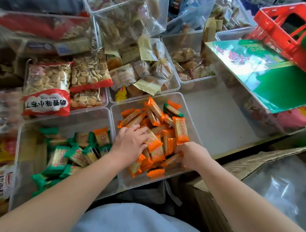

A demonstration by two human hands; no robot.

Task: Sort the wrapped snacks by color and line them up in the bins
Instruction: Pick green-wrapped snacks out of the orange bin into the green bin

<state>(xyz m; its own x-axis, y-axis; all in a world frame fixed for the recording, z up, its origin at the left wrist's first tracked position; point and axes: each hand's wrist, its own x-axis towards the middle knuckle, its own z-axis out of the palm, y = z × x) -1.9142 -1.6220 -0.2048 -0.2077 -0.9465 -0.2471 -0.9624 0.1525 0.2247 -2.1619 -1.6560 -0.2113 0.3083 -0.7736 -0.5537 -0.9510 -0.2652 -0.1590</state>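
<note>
The whole scene is a crowded stand of clear bins, and the far rows are blurred, so their bags are hard to read. At the right a big green box [283, 87] lies tilted over the bins and is cut off by the picture edge. Behind it a red crate [277, 30] is also only partly seen. A cardboard box [252, 162] fills the lower right corner, and shiny plastic covers its inside. At the left a large biscuit bag [47, 85] with a red label lies across the far edge of the left bin [22, 153].

The left bin holds the green snacks [57, 160] in a loose heap, not in rows. The left forearm hides the near right part of this heap. One orange packet [101, 137] stands among them at the far right corner. Just beside it, the middle bin [145, 182] holds the orange snacks [180, 130], also in a heap, with one green-ended packet [173, 111] lying at the far side.

Both hands are inside the middle bin. The left grip [131, 143] is released: its fingers are spread and rest flat on top of the orange snacks. The right grip [191, 153] is at the near right of the heap, with its fingers curled down round some orange snacks. Its fingertips are hidden among the wrappers, so I cannot tell how many packets it holds.
</note>
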